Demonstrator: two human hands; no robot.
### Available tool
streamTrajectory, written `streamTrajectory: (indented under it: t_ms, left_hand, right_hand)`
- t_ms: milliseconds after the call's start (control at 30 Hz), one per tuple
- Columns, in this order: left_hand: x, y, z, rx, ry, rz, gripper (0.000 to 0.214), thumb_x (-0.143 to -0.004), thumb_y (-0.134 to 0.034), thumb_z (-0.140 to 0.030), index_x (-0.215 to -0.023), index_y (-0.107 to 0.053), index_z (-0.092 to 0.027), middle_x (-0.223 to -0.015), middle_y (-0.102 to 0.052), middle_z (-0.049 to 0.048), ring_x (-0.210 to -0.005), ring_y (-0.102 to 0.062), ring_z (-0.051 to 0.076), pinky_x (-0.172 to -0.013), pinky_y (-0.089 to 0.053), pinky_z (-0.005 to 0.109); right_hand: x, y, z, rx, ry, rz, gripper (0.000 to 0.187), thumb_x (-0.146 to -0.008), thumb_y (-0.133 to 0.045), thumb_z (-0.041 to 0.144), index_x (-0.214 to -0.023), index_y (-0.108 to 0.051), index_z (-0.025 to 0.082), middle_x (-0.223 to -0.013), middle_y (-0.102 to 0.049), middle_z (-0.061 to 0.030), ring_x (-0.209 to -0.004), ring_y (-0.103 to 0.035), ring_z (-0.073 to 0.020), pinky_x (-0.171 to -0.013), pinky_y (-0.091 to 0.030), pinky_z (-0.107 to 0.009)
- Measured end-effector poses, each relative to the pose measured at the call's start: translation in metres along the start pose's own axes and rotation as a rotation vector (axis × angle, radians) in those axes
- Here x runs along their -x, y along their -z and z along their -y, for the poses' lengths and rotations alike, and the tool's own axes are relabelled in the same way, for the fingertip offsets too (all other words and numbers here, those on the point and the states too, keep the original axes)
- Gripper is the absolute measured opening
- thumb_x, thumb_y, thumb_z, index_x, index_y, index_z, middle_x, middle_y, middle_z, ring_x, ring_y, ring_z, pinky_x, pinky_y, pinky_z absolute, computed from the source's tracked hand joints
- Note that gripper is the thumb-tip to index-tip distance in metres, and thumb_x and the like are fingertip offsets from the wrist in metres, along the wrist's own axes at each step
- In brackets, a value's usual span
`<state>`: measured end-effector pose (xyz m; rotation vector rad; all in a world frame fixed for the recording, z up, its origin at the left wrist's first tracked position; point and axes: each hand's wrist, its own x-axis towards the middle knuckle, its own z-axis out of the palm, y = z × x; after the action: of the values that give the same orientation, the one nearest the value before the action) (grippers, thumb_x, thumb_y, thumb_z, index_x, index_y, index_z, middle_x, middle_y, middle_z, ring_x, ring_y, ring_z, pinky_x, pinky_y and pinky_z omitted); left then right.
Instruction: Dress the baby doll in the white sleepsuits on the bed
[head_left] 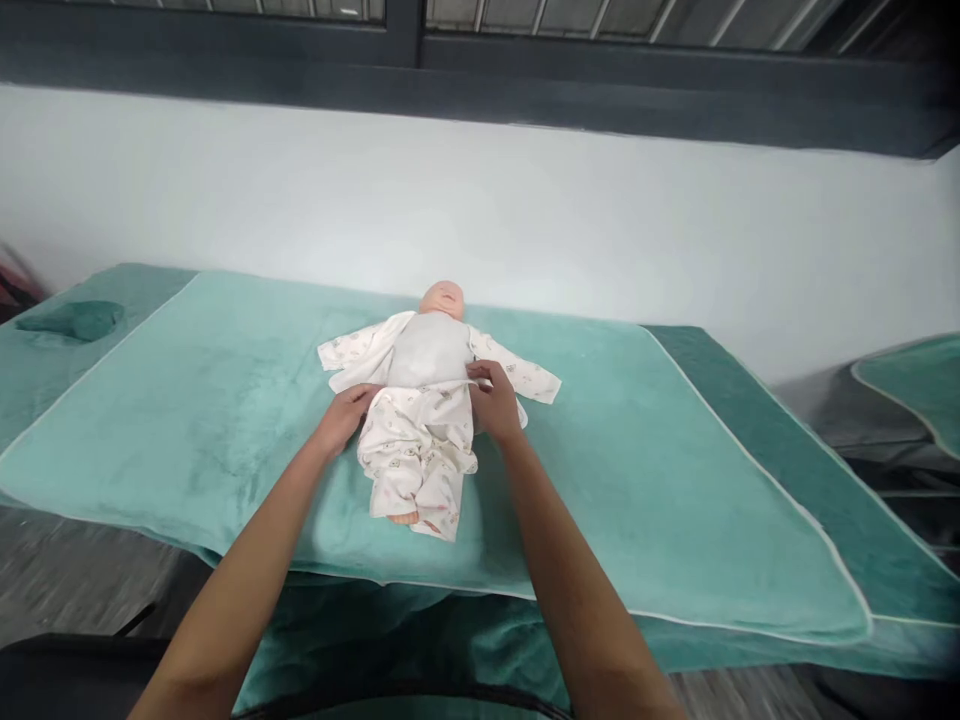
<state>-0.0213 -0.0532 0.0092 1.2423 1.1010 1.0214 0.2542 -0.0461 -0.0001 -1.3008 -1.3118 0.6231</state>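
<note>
A baby doll (442, 298) lies on its back, head toward the wall. Its white patterned jacket (514, 368) is spread apart, baring the pale grey torso (429, 350). White patterned pants (420, 430) cover its lower body, with the toes showing at the cuffs. My left hand (349, 414) is closed at the left side of the waistband, its fingertips pinching the cloth there. On the other side of the waist, my right hand (492, 402) has curled fingers at the waistband's right edge. Some of its fingertips are hidden by the cloth.
The doll lies on a light green towel (637, 500) over a darker green bed cover (720, 400). Behind stands a white wall (300, 200) under a dark window frame (405, 80). A face hole (75, 320) shows at the bed's left end. Another green-covered surface (919, 380) stands at right.
</note>
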Motion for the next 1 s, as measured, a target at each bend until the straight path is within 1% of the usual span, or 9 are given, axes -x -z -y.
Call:
streamTrajectory:
  t_ms: [100,200,333,467,567,633,767,867,1000]
  left_hand:
    - [0.009,0.000,0.006,-0.028,0.002,0.106,0.047,-0.072,-0.078,-0.037,-0.114,-0.069,-0.019,-0.113,-0.073,0.0065,-0.098,-0.067,0.024,-0.086,-0.052,0.033]
    - [0.012,0.000,0.011,-0.061,0.007,0.191,0.048,-0.072,-0.079,-0.037,-0.116,-0.067,-0.020,-0.120,-0.072,0.0085,-0.104,-0.067,0.026,-0.086,-0.053,0.035]
    - [0.003,-0.004,0.017,-0.074,-0.161,0.111,0.029,-0.073,-0.079,-0.036,-0.094,-0.069,-0.019,-0.143,-0.059,0.0113,-0.126,-0.058,0.029,-0.104,-0.046,0.038]
    - [-0.012,-0.017,0.024,0.061,-0.196,0.004,0.027,-0.076,-0.077,-0.039,-0.083,-0.060,-0.019,-0.147,-0.056,0.0124,-0.127,-0.057,0.028,-0.104,-0.044,0.040]
    - [-0.030,-0.024,0.027,0.132,-0.241,-0.135,0.030,-0.077,-0.076,-0.040,-0.080,-0.052,-0.021,-0.131,-0.066,0.0084,-0.113,-0.062,0.023,-0.093,-0.048,0.034]
    - [-0.048,-0.027,0.028,0.094,-0.236,-0.264,0.028,-0.079,-0.073,-0.040,-0.080,-0.051,-0.022,-0.102,-0.069,0.0037,-0.093,-0.062,0.019,-0.080,-0.048,0.029]
    - [-0.077,-0.032,0.026,0.002,-0.195,-0.412,0.020,-0.083,-0.069,-0.034,-0.081,-0.053,-0.022,-0.069,-0.050,-0.0041,-0.066,-0.050,0.014,-0.064,-0.042,0.026]
    - [-0.077,-0.037,0.023,0.023,-0.262,-0.362,0.012,-0.083,-0.067,-0.027,-0.089,-0.058,-0.021,-0.080,-0.058,-0.0012,-0.077,-0.058,0.015,-0.074,-0.048,0.027]
    - [-0.060,-0.041,0.010,-0.003,-0.341,-0.183,0.038,-0.080,-0.070,-0.022,-0.119,-0.066,-0.022,-0.123,-0.067,0.0066,-0.121,-0.060,0.026,-0.107,-0.045,0.037]
  right_hand:
    - [-0.004,-0.012,-0.008,-0.135,-0.074,-0.137,0.040,-0.070,-0.056,0.023,-0.110,-0.059,0.024,-0.117,-0.064,-0.0069,-0.111,-0.060,-0.0217,-0.095,-0.050,-0.037]
    - [-0.001,-0.022,-0.015,-0.277,-0.148,-0.204,0.043,-0.072,-0.060,0.028,-0.115,-0.057,0.024,-0.127,-0.063,-0.0095,-0.119,-0.059,-0.0236,-0.099,-0.050,-0.040]
    - [0.007,-0.023,-0.019,-0.380,-0.168,-0.213,0.047,-0.073,-0.063,0.029,-0.120,-0.060,0.024,-0.134,-0.063,-0.0095,-0.128,-0.057,-0.0252,-0.107,-0.047,-0.042]
    - [0.007,-0.020,-0.018,-0.418,-0.203,-0.142,0.044,-0.075,-0.063,0.028,-0.119,-0.069,0.022,-0.132,-0.068,-0.0075,-0.127,-0.059,-0.0268,-0.112,-0.044,-0.045]
    - [0.003,-0.020,-0.023,-0.448,-0.201,-0.132,0.045,-0.074,-0.066,0.027,-0.118,-0.071,0.023,-0.127,-0.071,-0.0060,-0.122,-0.063,-0.0273,-0.109,-0.047,-0.046]
    - [-0.001,-0.020,-0.030,-0.460,-0.205,-0.129,0.044,-0.072,-0.068,0.026,-0.116,-0.072,0.023,-0.123,-0.073,-0.0058,-0.119,-0.064,-0.0271,-0.106,-0.049,-0.047]
    - [-0.007,-0.018,-0.038,-0.502,-0.202,-0.112,0.043,-0.069,-0.070,0.025,-0.112,-0.071,0.022,-0.117,-0.074,-0.0075,-0.112,-0.066,-0.0266,-0.101,-0.051,-0.047]
    - [-0.008,-0.018,-0.035,-0.474,-0.195,-0.141,0.041,-0.067,-0.069,0.025,-0.108,-0.070,0.021,-0.115,-0.074,-0.0077,-0.110,-0.066,-0.0254,-0.101,-0.050,-0.045]
    - [-0.003,-0.022,-0.024,-0.343,-0.242,-0.247,0.036,-0.072,-0.065,0.028,-0.107,-0.066,0.021,-0.111,-0.072,-0.0078,-0.104,-0.065,-0.0237,-0.095,-0.051,-0.040]
